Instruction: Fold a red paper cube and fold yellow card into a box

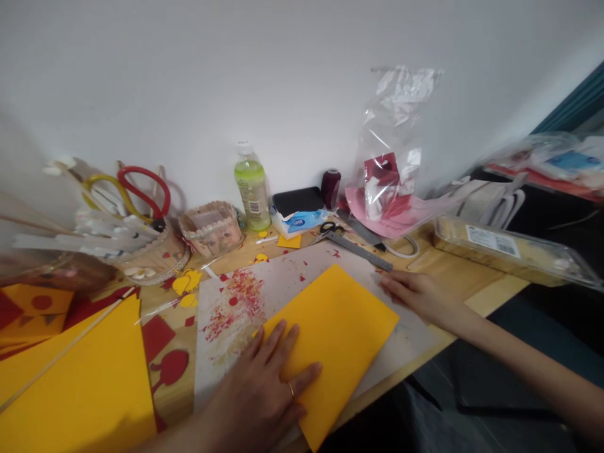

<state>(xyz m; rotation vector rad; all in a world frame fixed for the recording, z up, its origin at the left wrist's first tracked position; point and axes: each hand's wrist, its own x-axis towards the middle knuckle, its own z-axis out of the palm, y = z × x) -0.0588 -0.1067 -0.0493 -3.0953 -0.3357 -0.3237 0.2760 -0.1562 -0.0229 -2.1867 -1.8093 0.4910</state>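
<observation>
A sheet of yellow paper [342,333], possibly folded, lies at an angle on a white cutting board [207,371]. My left hand [268,384], wearing a ring, presses flat on its left part with fingers spread. On the right, my right hand [415,296] has its fingers drawn together at the near end of a metal ruler [361,250]; the fingertips' exact grip is partly hidden. Black-handled scissors [330,229] lie by the ruler's far end. Red and yellow paper bits [236,296] are scattered over the board's left side.
More yellow sheets [89,390] lie at left with a thin stick [70,346] across them. Along the wall stand a pen basket [155,258], a small basket [212,229], a green drink bottle [252,189] and a tissue pack [299,220]. A clear plastic box [509,248] sits at right.
</observation>
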